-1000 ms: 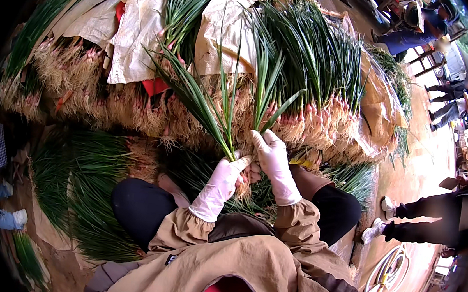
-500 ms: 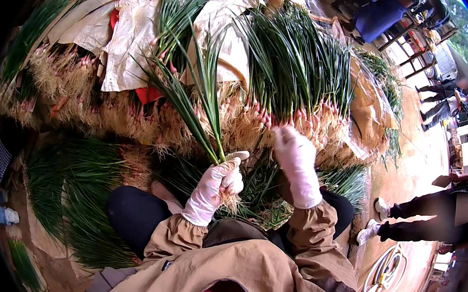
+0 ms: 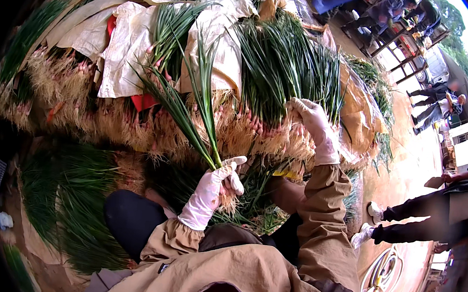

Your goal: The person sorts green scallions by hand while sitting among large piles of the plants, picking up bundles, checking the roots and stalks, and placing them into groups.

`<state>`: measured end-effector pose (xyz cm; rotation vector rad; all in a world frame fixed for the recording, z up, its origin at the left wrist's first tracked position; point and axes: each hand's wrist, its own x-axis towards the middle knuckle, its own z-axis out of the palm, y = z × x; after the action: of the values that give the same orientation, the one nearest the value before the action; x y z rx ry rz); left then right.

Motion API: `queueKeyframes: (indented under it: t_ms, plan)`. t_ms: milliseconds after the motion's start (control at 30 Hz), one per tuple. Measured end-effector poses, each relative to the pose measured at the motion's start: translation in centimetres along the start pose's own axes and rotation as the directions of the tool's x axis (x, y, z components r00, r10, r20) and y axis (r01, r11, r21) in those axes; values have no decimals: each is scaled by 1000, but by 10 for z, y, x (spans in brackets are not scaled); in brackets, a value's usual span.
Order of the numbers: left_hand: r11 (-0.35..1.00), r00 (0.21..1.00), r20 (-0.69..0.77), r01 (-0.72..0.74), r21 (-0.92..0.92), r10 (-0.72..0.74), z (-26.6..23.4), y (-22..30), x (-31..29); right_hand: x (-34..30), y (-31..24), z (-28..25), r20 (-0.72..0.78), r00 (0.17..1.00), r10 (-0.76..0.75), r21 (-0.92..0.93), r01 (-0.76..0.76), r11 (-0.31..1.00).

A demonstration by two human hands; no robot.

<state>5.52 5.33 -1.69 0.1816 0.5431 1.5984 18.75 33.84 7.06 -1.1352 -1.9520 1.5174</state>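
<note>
My left hand [image 3: 215,192], in a white glove, is closed round a small bunch of green garlic [image 3: 205,123]. Its long leaves fan up and away from me, and pale roots hang below the fist. My right hand [image 3: 312,120], gloved too, reaches to the heaped green garlic [image 3: 270,59] in front of me. Its fingertips pinch at the stalks just above the pink bulbs; how many stalks are between them cannot be made out. The heap lies with leaves pointing away and roots toward me.
Pale cloth sheets [image 3: 128,48] cover parts of the heap. More green garlic [image 3: 84,205] lies on the ground by my left knee. To the right are a coiled hose [image 3: 382,278] and a standing person's legs [image 3: 407,222]. Several people work farther back beside a wooden frame [image 3: 401,46].
My right hand has moved up and right, from the near edge of the roots to the stalks in the heap. My left hand keeps its bunch almost in place.
</note>
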Motion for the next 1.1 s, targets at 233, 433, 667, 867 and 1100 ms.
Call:
queueKeyframes:
  t_ms: [233, 433, 667, 867, 1100]
  plan:
    - [999, 991, -132, 15, 32, -10, 14, 8, -4, -108, -8, 110, 47, 993, 109, 71, -112, 991]
    - [992, 984, -164, 87, 89, -72, -9, -5, 2, -124, 39, 148, 398, 916, 53, 513, -269, 815]
    - [987, 987, -36, 158, 28, -157, -4, 3, -7, -105, 33, 158, 204, 956, 209, 463, -283, 840]
    - [970, 990, -36, 125, -210, -135, -12, -10, 1, -98, 72, 175, -20, 995, 101, 565, -72, 822]
    - [993, 986, 156, 79, -91, -64, -1, 0, -13, -104, 50, 133, -265, 939, -221, -487, 67, 871]
